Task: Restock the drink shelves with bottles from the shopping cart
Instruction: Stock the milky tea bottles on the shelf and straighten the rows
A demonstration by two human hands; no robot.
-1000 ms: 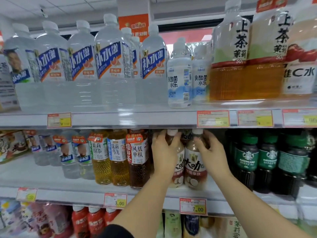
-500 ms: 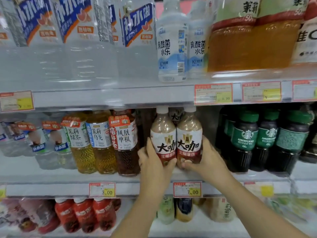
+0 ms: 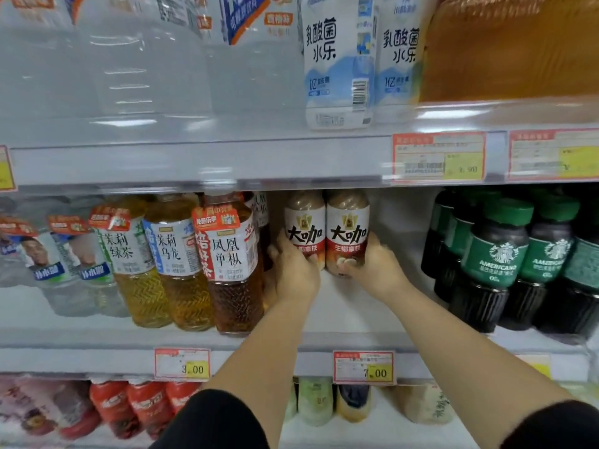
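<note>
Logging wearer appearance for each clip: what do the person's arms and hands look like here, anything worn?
The left hand and right hand are ungloved, with no rings, watch or bracelet showing. Forearms are uncovered. A black left sleeve and right sleeve show at the frame's bottom edge.

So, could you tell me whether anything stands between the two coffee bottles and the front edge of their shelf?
Nothing visible does. The left hand and right hand hold the two coffee bottles at their bases, and the shelf in front of them is bare up to its edge; the tea bottles stand to the left.
</note>
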